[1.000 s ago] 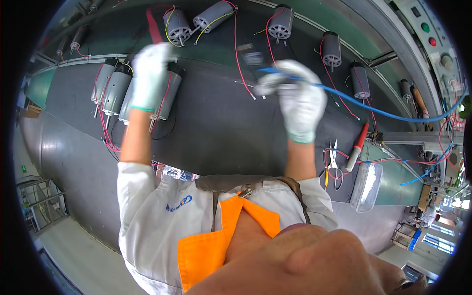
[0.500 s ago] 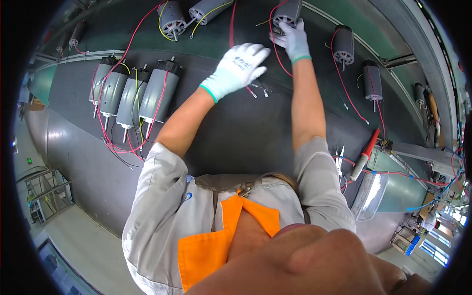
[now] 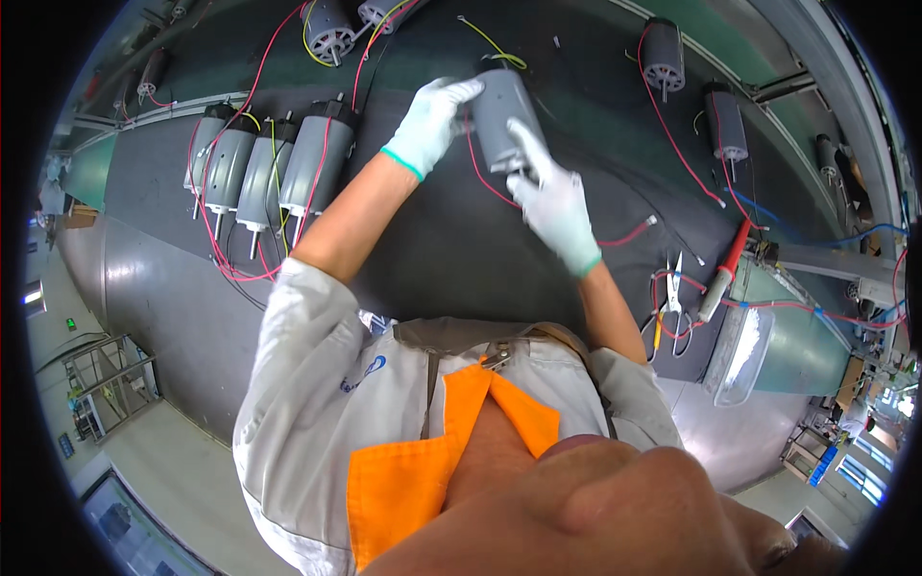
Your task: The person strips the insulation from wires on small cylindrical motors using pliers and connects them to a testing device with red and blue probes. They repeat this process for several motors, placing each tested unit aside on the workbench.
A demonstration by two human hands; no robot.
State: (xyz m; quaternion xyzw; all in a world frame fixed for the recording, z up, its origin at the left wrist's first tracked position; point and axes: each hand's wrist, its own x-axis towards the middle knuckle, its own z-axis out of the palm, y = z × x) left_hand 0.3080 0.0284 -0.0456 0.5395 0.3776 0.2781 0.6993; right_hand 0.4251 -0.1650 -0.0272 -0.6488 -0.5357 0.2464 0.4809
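Note:
A grey cylindrical electric motor [image 3: 504, 113] is held tilted above the dark bench, its shaft end toward me. My left hand [image 3: 429, 125], in a white glove with a green cuff, grips its upper left side. My right hand [image 3: 555, 206], gloved alike, holds the lower end, with a finger along the casing and the thumb by the shaft. A red wire [image 3: 480, 173] hangs from the motor's left side, and a yellow-green wire [image 3: 499, 50] curls at its far end. Another red wire [image 3: 629, 232] with a pale connector runs out beside my right wrist.
Several grey motors [image 3: 315, 168] stand in a row at left, with tangled wires. More motors lie at the far side [image 3: 328, 36] and the right [image 3: 663, 58]. Scissors [image 3: 673, 298], a red-handled tool [image 3: 728, 269] and a clear tray [image 3: 744, 355] are at right.
My right hand has brought a motor from the far side nearer to me. My left hand has moved slightly left and now grips it too. The motor's wires have come along.

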